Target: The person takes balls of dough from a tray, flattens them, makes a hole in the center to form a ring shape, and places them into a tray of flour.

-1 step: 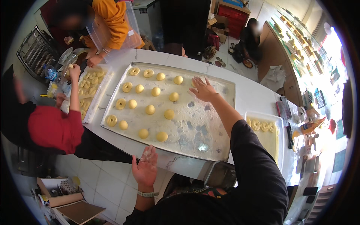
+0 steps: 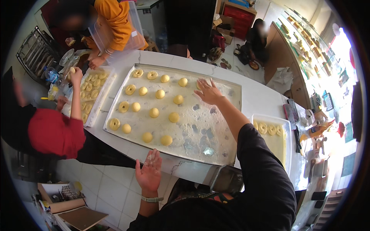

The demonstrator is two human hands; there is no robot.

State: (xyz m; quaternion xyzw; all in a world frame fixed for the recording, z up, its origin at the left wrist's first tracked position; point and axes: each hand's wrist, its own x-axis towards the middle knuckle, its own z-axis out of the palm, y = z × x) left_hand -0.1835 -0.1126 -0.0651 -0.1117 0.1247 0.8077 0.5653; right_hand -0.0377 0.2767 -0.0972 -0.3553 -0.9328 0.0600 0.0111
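A large, floured metal tray (image 2: 221, 134) lies on the counter before me, bearing several round dough balls (image 2: 160, 94) and, along its left side, flattened dough rings (image 2: 114, 123). My right hand (image 2: 209, 93) reaches over the tray's far right part, palm down with fingers spread. A dough piece shows partly at its fingertips; the rest is hidden beneath the hand. At the tray's near edge my left hand (image 2: 149, 169) is turned palm up, fingers stretched out and dusted with flour, holding nothing.
Left of the tray, a person in red (image 2: 58, 133) handles dough beside a plastic box (image 2: 111, 82) of dough rings. Another, in an orange sleeve (image 2: 113, 23), leans in at the far left. A second box (image 2: 286, 129) with dough rings stands to the right. A third person (image 2: 258, 40) sits beyond the counter.
The hand of the person in red has shifted very slightly. Both my hands and the dough on the tray stay as they were.
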